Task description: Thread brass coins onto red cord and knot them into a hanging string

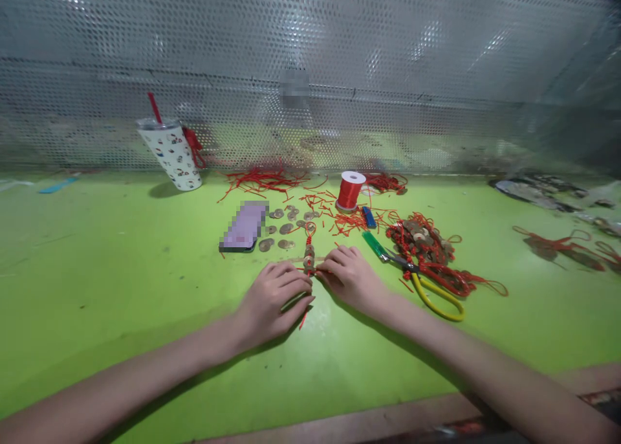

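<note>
A short string of bronze-coloured coins (309, 261), knotted with red cord and ending in a loop at the top, lies on the green table between my hands. My left hand (279, 296) is closed at its lower end, the fingertips on the red cord (304, 317); a loose tail shows below the thumb. From the other side, my right hand (350, 277) pinches cord close beside the lowest coin. The fingers hide part of the knot. Several loose coins (286, 228) lie just beyond the string.
A phone (245, 226) lies left of the coins. Behind stand a tumbler (171, 156) and a spool of red cord (349, 193), amid red scraps. To the right are a blue lighter (369, 217), green lighter (375, 244), yellow-handled scissors (439, 298) and a heap of corded coins (422, 240).
</note>
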`<state>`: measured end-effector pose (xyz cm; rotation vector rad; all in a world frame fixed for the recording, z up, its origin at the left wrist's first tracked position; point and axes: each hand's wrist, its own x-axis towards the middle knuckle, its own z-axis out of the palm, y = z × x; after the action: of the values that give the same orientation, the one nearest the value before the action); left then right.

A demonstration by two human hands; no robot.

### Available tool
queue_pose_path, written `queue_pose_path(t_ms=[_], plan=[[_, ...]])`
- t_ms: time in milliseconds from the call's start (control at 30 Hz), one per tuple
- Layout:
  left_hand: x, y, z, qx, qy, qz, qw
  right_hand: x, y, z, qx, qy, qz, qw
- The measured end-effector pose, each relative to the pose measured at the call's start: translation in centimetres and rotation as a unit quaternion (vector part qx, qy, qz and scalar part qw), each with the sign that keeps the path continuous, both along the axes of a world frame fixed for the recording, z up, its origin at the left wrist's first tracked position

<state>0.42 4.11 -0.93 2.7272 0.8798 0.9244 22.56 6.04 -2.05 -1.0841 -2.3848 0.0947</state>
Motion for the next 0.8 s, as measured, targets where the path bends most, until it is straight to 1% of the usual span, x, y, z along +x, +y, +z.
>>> queue_pose_path(t_ms=[100, 267, 433, 500, 633, 733, 800], plan=[[0.0, 0.0, 0.0, 0.003, 0.007, 0.012, 1.0, 0.0, 0.0, 0.1, -0.023, 0.025, -0.003, 0.999], [-0.1, 0.3, -0.2, 0.014, 0.022, 0.035, 0.999, -0.2, -0.3, 0.5, -0.11, 0.092, 0.001, 0.99], [0.2, 0.4, -0.5, 0.012, 0.037, 0.047, 0.998, -0.5, -0.6, 0.6, -0.154, 0.11, 0.007, 0.982], [0.6, 0.3, -0.4, -0.007, 0.045, 0.065, 0.997, -0.7, -0.7, 0.6, -0.162, 0.12, 0.006, 0.979], [1.3, 0.0, -0.1, -0.071, 0.063, 0.103, 0.99, -0.8, -0.9, 0.9, -0.17, 0.136, 0.007, 0.976], [1.6, -0.3, -0.1, -0.11, 0.059, 0.114, 0.986, -0.9, -1.0, 0.9, -0.166, 0.138, 0.008, 0.977], [1.6, -0.3, -0.1, -0.132, 0.044, 0.112, 0.984, -0.9, -1.0, 0.9, -0.16, 0.135, 0.006, 0.978]])
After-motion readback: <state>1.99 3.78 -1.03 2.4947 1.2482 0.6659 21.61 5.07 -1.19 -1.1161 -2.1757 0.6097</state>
